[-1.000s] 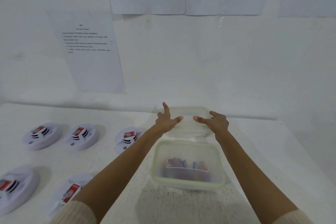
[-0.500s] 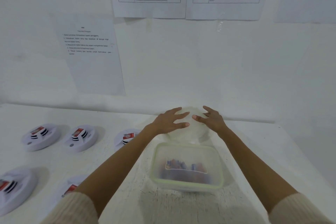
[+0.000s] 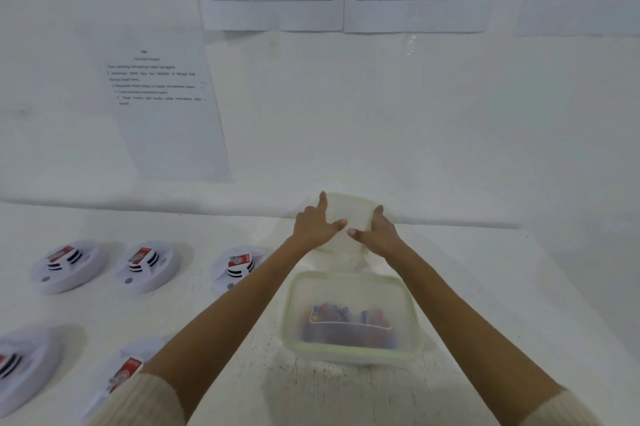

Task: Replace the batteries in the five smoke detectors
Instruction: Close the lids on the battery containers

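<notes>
Translucent plastic shows between the two hands: a pale tub (image 3: 349, 214) at the far edge of the bench (image 3: 485, 287), right against the wall. Both bare forearms stretch straight forward from cream sleeves (image 3: 138, 401) and draw together at the tub. The left hand (image 3: 317, 226) grasps its left side, the index finger (image 3: 322, 200) pointing up along the rim and the thumb laid across the front. The right hand (image 3: 379, 233) grasps the right side, its fingers (image 3: 378, 212) curled over the rim and its thumb pointing inward, the two thumb tips close together. Nearer the person, between the forearms, sits a green-rimmed box (image 3: 346, 289) with batteries (image 3: 346, 316) inside. The five smoke detectors (image 3: 147, 264) lie to the left, three in a far row and two nearer, one partly under the left arm.
</notes>
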`<state>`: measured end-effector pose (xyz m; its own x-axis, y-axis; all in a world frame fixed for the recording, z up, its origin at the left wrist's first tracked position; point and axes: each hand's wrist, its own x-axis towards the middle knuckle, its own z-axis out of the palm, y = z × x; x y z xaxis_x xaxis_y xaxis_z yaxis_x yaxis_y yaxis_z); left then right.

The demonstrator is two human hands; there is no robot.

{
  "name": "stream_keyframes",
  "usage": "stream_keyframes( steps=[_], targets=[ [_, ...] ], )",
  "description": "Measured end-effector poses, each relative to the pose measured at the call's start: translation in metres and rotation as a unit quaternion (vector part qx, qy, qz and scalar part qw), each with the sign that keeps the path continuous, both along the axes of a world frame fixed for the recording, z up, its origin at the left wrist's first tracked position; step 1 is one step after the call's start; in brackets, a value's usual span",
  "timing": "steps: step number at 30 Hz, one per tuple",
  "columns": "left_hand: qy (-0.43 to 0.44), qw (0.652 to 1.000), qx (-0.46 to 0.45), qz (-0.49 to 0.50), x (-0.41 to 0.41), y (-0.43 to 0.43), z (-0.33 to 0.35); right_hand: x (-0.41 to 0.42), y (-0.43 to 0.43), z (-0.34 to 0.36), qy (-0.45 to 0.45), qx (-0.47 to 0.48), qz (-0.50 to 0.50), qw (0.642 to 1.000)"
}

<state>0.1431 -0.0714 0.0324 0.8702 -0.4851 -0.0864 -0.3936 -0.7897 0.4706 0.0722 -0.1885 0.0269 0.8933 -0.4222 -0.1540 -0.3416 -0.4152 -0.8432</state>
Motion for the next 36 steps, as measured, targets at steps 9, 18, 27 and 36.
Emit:
stream_keyframes(
  steps=[9,18,27,36],
  targets=[
    [0.029,0.992,-0.092,0.082,-0.005,-0.001,0.005,0.016,-0.011,-0.012,-0.055,0.168,-0.122,0.977],
    [0.018,0.992,-0.091,0.088,-0.008,-0.001,0.004,0.005,-0.016,-0.002,-0.074,0.183,-0.138,0.97],
    [0.017,0.991,-0.098,0.094,-0.015,-0.003,0.003,0.0,-0.004,-0.006,-0.093,0.021,-0.129,0.987],
    [0.053,0.979,-0.122,0.156,-0.015,-0.009,0.005,0.007,-0.016,-0.013,-0.1,0.247,-0.164,0.95]
  ],
)
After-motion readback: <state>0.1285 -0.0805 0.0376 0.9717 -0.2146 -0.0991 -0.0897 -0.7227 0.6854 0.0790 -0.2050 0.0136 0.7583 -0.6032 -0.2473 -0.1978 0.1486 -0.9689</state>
